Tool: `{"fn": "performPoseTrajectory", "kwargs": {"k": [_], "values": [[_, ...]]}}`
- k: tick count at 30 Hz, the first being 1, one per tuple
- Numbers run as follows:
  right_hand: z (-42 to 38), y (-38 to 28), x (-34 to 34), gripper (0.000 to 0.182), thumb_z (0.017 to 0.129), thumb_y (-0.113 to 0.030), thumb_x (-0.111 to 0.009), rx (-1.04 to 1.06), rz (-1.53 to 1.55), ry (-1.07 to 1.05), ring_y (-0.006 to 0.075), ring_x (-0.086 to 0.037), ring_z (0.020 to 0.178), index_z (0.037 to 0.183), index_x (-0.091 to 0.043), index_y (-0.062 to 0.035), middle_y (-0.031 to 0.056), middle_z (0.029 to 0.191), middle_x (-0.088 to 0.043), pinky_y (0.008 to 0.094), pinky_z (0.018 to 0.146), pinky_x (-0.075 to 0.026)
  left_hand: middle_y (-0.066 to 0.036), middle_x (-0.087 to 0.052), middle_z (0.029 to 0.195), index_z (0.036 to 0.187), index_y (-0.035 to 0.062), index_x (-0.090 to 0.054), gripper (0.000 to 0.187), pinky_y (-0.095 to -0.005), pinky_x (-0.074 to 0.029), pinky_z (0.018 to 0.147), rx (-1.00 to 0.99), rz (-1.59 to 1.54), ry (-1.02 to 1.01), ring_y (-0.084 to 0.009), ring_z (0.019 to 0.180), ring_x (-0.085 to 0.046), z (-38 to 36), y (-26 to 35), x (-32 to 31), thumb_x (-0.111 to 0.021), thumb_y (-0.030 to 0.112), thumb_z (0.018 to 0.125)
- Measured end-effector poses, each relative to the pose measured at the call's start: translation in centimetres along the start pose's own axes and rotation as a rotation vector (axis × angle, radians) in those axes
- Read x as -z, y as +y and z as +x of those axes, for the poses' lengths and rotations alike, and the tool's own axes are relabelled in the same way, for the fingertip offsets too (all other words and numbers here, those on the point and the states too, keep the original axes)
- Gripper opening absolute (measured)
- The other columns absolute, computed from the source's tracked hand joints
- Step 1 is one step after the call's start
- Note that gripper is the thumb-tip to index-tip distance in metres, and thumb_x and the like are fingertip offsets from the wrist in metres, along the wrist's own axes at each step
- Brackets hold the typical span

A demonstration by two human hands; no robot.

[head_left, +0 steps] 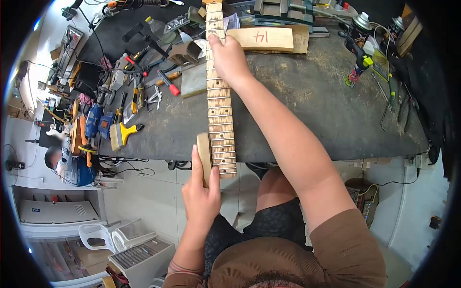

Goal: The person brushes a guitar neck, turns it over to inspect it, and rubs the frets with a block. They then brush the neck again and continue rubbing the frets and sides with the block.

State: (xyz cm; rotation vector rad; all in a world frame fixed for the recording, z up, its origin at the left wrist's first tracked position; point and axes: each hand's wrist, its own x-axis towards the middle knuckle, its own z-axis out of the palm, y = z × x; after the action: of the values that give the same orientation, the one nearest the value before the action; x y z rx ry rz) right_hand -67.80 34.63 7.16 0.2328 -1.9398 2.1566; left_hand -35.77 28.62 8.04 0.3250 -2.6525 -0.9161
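A guitar neck [220, 108] with metal frets and dark dots points away from me, its near end past the bench's front edge. Around its upper part my right hand [229, 60] is closed, thumb on the fretboard. My left hand [202, 194] grips a small wooden block [204, 156] between thumb and fingers, against the left edge of the neck near its close end. Right of the far part of the neck lies a wooden block marked 14 [261, 39], on a brown piece.
Dark workbench [288, 120] with wood dust. On its left lie a yellow brush [126, 134], a blue rotary tool [94, 120], pliers and screwdrivers. Spray cans [361, 23] and hand tools are at the right, a vise [281, 12] at the back. Another person [72, 165] is at far left.
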Motion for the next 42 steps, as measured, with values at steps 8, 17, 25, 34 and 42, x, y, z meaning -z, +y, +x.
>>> {"fn": "performPoseTrajectory", "kwargs": {"k": [8,17,25,34,42], "values": [[-0.6,-0.7,0.5,0.054,0.113,-0.038,-0.060,-0.049,0.077,-0.025,0.0484,-0.075,0.091,0.112,-0.071,0.0141,0.0338,0.095,-0.075,0.0511,0.086,-0.058,-0.034,-0.077,0.104,0.163,0.0016,-0.053,0.061,-0.0564,-0.058,0.087,-0.098,-0.051,0.099,-0.0534,0.100,-0.074,10.6,1.6,-2.2,-0.064,0.027,0.109],[0.4,1.5,-0.2,0.059,0.111,-0.041,-0.063,0.065,0.008,0.034,0.0540,-0.075,0.107,0.112,-0.072,0.0170,0.0395,0.104,-0.076,0.0546,0.097,-0.056,-0.032,-0.079,0.109,0.165,0.0008,-0.049,0.062,-0.0530,-0.061,0.085,-0.087,-0.016,0.004,-0.0466,0.099,-0.080,9.0,2.2,-1.6,-0.064,0.023,0.110],[0.4,1.2,-0.7,0.057,0.111,-0.039,-0.063,0.037,0.023,0.014,0.0540,-0.075,0.109,0.116,-0.072,0.0170,0.0394,0.109,-0.076,0.0538,0.097,-0.057,-0.032,-0.079,0.127,0.170,-0.0016,-0.043,0.066,-0.0415,-0.063,0.091,-0.197,0.020,0.082,-0.0418,0.109,-0.083,-0.2,-2.7,-1.4,-0.064,0.011,0.109],[0.7,1.5,-0.1,0.057,0.111,-0.038,-0.063,0.079,0.022,-0.007,0.0544,-0.074,0.110,0.118,-0.071,0.0173,0.0400,0.108,-0.076,0.0538,0.096,-0.057,-0.032,-0.077,0.104,0.161,0.0037,-0.054,0.058,-0.0570,-0.059,0.086,-0.092,0.054,0.027,-0.0539,0.098,-0.075,12.1,1.6,-2.4,-0.063,0.027,0.109],[1.2,2.5,-0.9,0.055,0.111,-0.038,-0.063,0.082,0.019,0.039,0.0524,-0.076,0.107,0.116,-0.074,0.0150,0.0381,0.104,-0.077,0.0538,0.095,-0.057,-0.029,-0.081,0.106,0.169,0.0022,-0.046,0.063,-0.0489,-0.062,0.084,-0.185,-0.002,0.072,-0.0447,0.096,-0.081,4.2,-0.8,-1.8,-0.063,0.022,0.111]]}}
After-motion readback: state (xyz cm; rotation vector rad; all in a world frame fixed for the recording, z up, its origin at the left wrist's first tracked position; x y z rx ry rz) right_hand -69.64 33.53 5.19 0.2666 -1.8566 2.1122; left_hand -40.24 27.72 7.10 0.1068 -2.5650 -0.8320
